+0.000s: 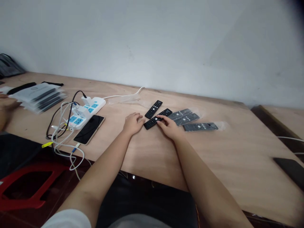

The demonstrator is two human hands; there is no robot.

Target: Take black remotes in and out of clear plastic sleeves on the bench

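Observation:
A black remote control (pixel 150 123) lies slantwise on the wooden table between my hands. My right hand (pixel 169 128) has its thumb and index finger on this remote's near side. My left hand (pixel 133 123) rests on the tabletop just left of the remote, its fingers spread a little and nothing in them. Another bare black remote (pixel 154 109) lies just behind. To the right are several remotes in clear plastic sleeves: two overlap, with one wrapped remote (pixel 187 119) in front, and a separate wrapped remote (pixel 200 127) lies further right.
A white power strip (pixel 98 102) with plugs and tangled cables (pixel 62 126) stands left, beside a phone (pixel 89 129). Farther left are a stack of plastic-wrapped packets (pixel 39 95) and another person's hand (pixel 6 103). Empty clear plastic (pixel 125 98) lies behind. A red stool (pixel 28 202) stands below.

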